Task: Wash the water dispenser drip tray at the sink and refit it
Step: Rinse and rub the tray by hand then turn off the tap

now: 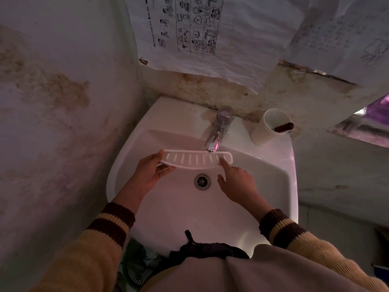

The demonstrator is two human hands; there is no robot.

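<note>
The white drip tray, a long curved strip with a row of narrow slots, is held level in the air over the far half of the white sink, its far edge just below the spout of the chrome faucet. The left hand grips the tray's left end, thumb on the top at the far corner and the fingers curled underneath. The right hand is spread rather than closed: its index finger stretches forward and touches the slotted top near the tray's right end, while the thumb points left, apart from the tray, above the basin. How the other 3 fingers of that hand lie cannot be told. The round metal drain sits in the basin directly near of the tray, between the 2 hands. Both arms wear yellow knit sleeves with dark brown striped cuffs. On the far right corner of the sink ledge stands a white cup with a dark brown handle poking out over its rim. On the far wall hang 2 wrinkled paper sheets, the left one printed with small drawings in a grid. The wall to the left is stained brown in patches.
</note>
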